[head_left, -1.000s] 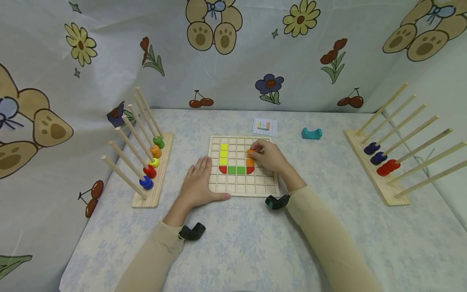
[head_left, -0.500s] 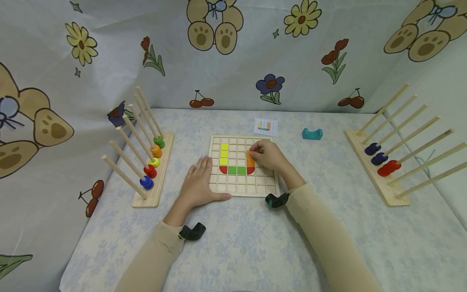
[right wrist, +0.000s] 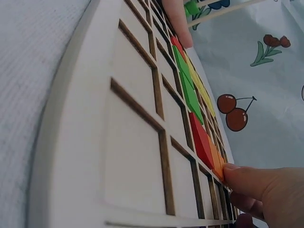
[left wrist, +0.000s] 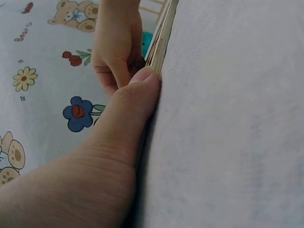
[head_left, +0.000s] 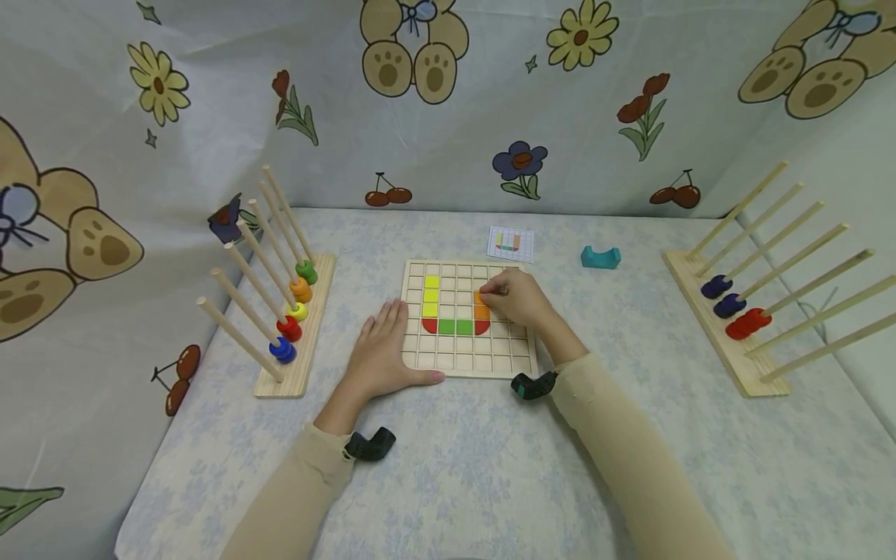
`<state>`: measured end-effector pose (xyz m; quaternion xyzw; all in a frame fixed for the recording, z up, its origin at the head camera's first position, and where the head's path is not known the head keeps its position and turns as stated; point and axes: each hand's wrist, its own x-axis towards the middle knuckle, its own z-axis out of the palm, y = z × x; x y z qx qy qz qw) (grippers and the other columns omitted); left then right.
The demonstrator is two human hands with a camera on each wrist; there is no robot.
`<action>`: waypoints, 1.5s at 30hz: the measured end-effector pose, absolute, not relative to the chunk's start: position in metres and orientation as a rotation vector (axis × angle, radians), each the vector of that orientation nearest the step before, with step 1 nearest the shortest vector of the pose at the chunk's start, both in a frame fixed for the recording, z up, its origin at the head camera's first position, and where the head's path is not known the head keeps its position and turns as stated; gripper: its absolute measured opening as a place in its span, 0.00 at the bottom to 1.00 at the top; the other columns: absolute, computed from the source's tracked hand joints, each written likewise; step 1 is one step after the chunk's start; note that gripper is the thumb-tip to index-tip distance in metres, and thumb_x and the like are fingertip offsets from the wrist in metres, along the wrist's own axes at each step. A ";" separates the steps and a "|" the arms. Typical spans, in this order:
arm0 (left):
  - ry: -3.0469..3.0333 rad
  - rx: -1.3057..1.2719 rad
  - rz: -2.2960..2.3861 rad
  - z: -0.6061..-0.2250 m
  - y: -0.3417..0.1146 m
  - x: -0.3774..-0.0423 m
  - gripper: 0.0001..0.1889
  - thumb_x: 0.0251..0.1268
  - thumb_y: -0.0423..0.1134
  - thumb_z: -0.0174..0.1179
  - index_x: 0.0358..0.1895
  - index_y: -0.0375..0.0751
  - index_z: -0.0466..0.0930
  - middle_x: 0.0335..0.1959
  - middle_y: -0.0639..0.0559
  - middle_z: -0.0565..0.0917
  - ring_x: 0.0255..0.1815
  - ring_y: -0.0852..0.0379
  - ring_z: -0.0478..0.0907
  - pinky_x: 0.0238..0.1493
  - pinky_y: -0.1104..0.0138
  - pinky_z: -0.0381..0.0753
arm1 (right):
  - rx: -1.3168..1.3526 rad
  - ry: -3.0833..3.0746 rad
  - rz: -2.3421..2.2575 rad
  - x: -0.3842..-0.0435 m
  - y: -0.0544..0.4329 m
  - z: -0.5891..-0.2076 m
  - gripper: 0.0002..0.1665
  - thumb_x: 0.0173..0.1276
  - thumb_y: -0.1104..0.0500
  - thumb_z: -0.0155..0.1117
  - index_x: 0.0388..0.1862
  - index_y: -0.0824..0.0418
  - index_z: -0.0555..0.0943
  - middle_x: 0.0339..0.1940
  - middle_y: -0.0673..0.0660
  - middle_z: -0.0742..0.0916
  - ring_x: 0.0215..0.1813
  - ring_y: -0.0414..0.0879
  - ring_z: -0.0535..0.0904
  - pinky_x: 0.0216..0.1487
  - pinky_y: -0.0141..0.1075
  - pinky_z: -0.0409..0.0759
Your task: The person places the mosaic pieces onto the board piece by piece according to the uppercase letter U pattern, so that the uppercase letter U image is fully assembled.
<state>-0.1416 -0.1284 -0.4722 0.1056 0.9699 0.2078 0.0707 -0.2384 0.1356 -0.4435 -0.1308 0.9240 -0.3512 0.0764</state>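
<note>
A wooden grid board (head_left: pixel 462 358) lies mid-table. Its cells hold a column of yellow tiles (head_left: pixel 431 295), two green tiles (head_left: pixel 456 327), two rounded red tiles (head_left: pixel 482 327) and orange tiles (head_left: pixel 481 309). My right hand (head_left: pixel 519 299) is curled over the board's right part, thumb and fingertip at the upper orange tile, which sits flat in line with the other. In the right wrist view the thumb (right wrist: pixel 247 180) meets the orange tile's (right wrist: pixel 218 164) edge. My left hand (head_left: pixel 378 350) lies flat along the board's left edge, thumb stretched along the near edge.
A pattern card (head_left: pixel 510 243) lies behind the board, with a teal holder (head_left: pixel 600 257) to its right. Wooden peg racks with coloured beads stand at left (head_left: pixel 318 311) and right (head_left: pixel 763 381). A printed cloth (head_left: pixel 448 155) hangs behind the table.
The upper orange tile, raised a little apart from the lower one earlier, has come down flush with it under the right hand's fingers. The left hand has stayed in place.
</note>
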 end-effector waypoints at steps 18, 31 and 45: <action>2.925 0.318 0.605 -0.473 -0.128 -0.141 0.79 0.30 0.88 0.58 0.80 0.38 0.34 0.83 0.45 0.39 0.84 0.50 0.33 0.82 0.49 0.36 | -0.244 2.779 -1.092 -0.206 0.210 -0.427 0.18 0.74 0.50 0.61 0.58 0.55 0.82 0.50 0.57 0.83 0.38 0.51 0.74 0.32 0.36 0.77; 2.924 0.322 0.590 -0.473 -0.128 -0.142 0.79 0.31 0.88 0.57 0.80 0.38 0.33 0.83 0.45 0.38 0.84 0.51 0.32 0.82 0.50 0.35 | -0.315 2.744 -0.913 -0.181 0.256 -0.430 0.16 0.71 0.53 0.65 0.55 0.55 0.84 0.47 0.55 0.85 0.40 0.50 0.75 0.40 0.39 0.76; 2.929 0.331 0.577 -0.474 -0.128 -0.142 0.79 0.30 0.89 0.55 0.80 0.38 0.33 0.83 0.45 0.38 0.84 0.50 0.33 0.82 0.49 0.36 | -0.346 2.758 -0.873 -0.169 0.269 -0.439 0.17 0.68 0.53 0.69 0.54 0.56 0.85 0.46 0.54 0.84 0.38 0.49 0.72 0.37 0.37 0.73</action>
